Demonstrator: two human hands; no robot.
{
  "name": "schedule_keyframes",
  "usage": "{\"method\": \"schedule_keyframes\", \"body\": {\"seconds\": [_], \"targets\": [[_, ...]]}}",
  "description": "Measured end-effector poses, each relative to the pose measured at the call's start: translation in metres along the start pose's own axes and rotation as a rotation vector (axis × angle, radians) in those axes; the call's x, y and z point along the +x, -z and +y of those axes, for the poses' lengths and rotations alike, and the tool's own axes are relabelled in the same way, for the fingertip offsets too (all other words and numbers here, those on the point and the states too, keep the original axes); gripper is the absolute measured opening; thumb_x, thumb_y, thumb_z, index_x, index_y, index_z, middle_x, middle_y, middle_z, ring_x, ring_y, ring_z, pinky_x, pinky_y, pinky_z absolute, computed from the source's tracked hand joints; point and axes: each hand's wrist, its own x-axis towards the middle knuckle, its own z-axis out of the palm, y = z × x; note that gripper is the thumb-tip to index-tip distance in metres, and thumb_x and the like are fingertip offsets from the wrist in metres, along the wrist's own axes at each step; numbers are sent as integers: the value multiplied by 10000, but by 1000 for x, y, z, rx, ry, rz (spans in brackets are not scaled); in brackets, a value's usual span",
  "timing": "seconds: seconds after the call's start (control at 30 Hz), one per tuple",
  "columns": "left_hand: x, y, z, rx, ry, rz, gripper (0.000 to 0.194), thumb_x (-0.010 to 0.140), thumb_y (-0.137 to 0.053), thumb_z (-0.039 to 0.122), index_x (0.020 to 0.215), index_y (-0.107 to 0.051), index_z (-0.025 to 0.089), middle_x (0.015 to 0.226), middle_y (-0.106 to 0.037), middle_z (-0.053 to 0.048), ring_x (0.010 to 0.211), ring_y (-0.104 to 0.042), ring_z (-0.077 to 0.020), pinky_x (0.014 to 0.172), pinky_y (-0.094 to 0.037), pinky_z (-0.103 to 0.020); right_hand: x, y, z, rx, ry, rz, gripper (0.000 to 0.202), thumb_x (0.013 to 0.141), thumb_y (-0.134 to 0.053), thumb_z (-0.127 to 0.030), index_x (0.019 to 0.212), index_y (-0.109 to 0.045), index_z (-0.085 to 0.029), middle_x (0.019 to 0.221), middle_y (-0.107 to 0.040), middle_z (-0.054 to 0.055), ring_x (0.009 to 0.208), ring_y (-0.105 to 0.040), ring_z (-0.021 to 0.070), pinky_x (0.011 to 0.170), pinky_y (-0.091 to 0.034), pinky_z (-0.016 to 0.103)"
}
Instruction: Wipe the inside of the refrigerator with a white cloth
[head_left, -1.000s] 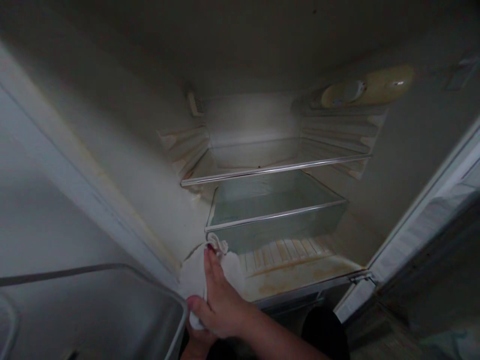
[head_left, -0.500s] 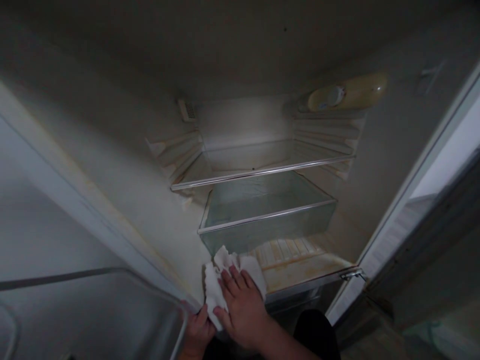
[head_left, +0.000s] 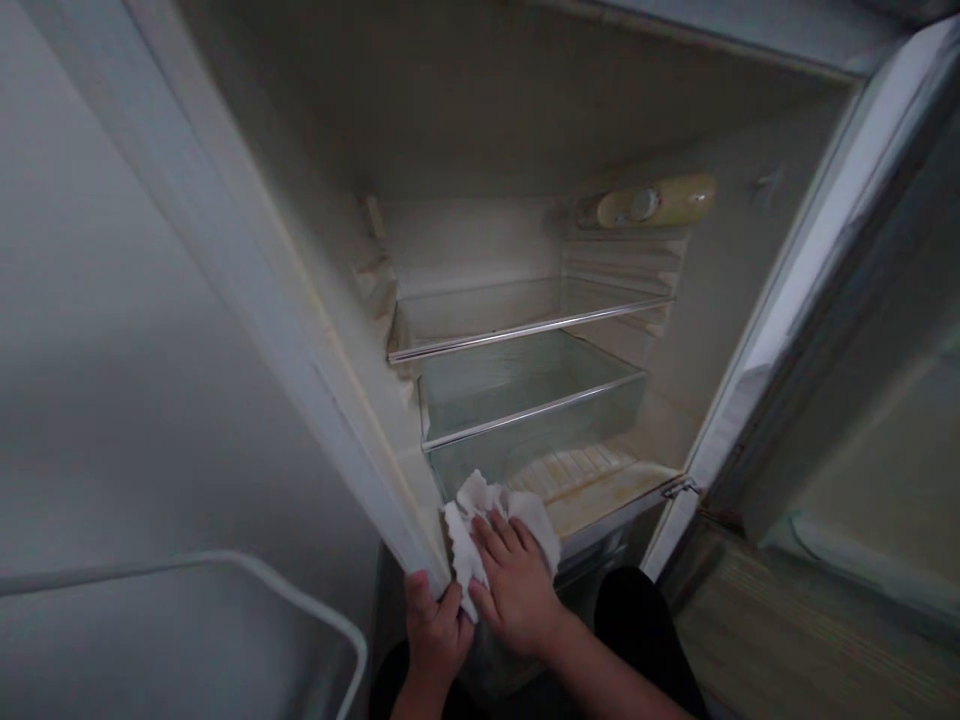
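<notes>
A white wavy-edged cloth [head_left: 536, 520] lies crumpled on the front left of the fridge floor [head_left: 600, 495]. My right hand [head_left: 517, 590] is on top of it, fingers extended and thumb along its near edge, pressing it down. My left hand [head_left: 436, 635] is closed around the lower left front edge of the fridge [head_left: 416, 535]. Its thumb side touches the near corner of the cloth; whether it pinches the cloth too is hidden. Yellow-brown stains mark the ridged floor beside the cloth.
Above sit two glass shelves, an upper one [head_left: 480, 315] and a lower one [head_left: 510, 385]. A yellowed lamp housing with a dial [head_left: 686, 200] is on the right wall. The open door [head_left: 847, 400] stands right; a metal hinge [head_left: 679, 487] projects at the lower right corner.
The camera view has turned left and drawn back, so the fridge appears further right and smaller. My right hand stays on the cloth; my left hand now shows more clearly at the fridge edge.
</notes>
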Motion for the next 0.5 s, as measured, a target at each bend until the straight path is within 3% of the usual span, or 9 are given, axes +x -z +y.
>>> {"method": "schedule_keyframes", "body": {"seconds": [0.13, 0.27, 0.43, 0.5], "targets": [[11, 12, 1, -57, -10, -95, 207, 733, -595, 140, 878, -742, 163, 1321, -496, -196, 1247, -490, -389, 1032, -454, -540, -13, -10, -15, -27, -67, 81, 600, 1018, -434, -409, 1579, -355, -210, 1644, -296, 71, 1546, -181, 302, 1250, -188, 567], [20, 18, -1, -101, -56, -156, 224, 753, -595, 183, 917, -747, 165, 1182, -578, -189, 1171, -528, -392, 1019, -444, -569, -27, -14, -21, -54, -131, 120, 606, 1012, -452, -402, 1580, -352, -214, 1646, -297, 63, 1557, -143, 280, 1265, -165, 541], [35, 21, 0, -127, -201, -251, 117, 801, -634, 255, 814, -745, 220, 852, -673, -102, 1038, -585, -362, 1060, -390, -605, -56, -3, -6, -56, -189, 100, 632, 1014, -439, -405, 1603, -292, -229, 1675, -214, 63, 1567, -81, 267, 1258, -173, 541], [43, 25, 5, -166, -143, -280, 139, 806, -639, 258, 861, -763, 228, 875, -688, -107, 1019, -594, -361, 1055, -388, -614, -73, 3, 8, -12, -210, 123, 614, 1016, -421, -383, 1593, -314, -202, 1679, -197, 75, 1570, -60, 250, 1261, -172, 529]]}}
